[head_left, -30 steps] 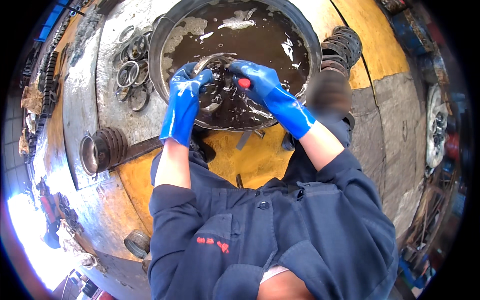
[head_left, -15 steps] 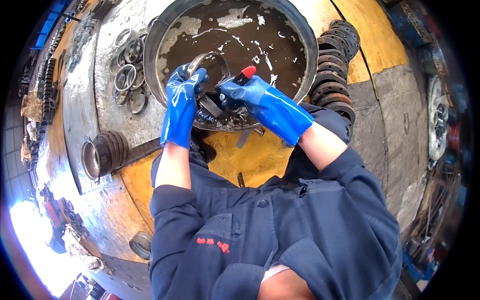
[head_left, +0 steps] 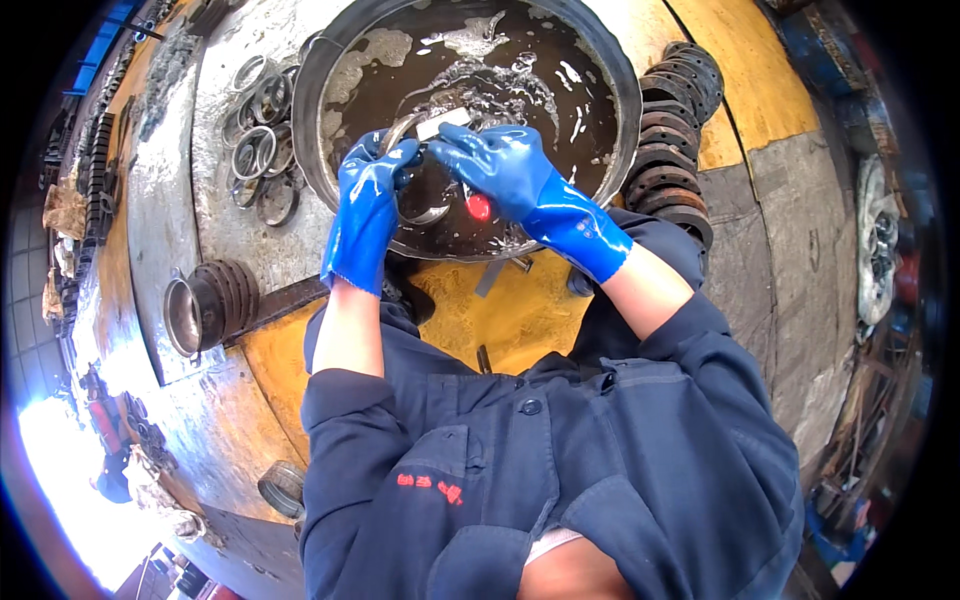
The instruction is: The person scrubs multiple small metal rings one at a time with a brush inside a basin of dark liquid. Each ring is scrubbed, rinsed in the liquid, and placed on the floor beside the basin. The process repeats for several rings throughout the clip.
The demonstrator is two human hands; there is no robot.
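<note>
My left hand (head_left: 372, 185), in a blue rubber glove, grips a metal ring (head_left: 432, 216) over a round metal basin (head_left: 312, 150) of dark liquid. The ring's near edge shows below my fingers. My right hand (head_left: 505, 175), gloved alike, is closed on what looks like a flat paintbrush (head_left: 479, 207). Its red handle end points toward me, and its pale, shiny band lies against the ring's far side. The bristles cannot be made out. Both hands are close together above the liquid.
Several loose metal rings (head_left: 254, 153) lie left of the basin. A row of joined rings (head_left: 222, 302) rests nearer on the left. To the right, dark round discs (head_left: 665, 150) are stacked in a curved row. Another ring (head_left: 283, 488) lies by my left sleeve.
My right hand has turned over: the brush's red end, which pointed away, now points toward me, and its band has moved up to the ring's far side. The liquid now ripples.
</note>
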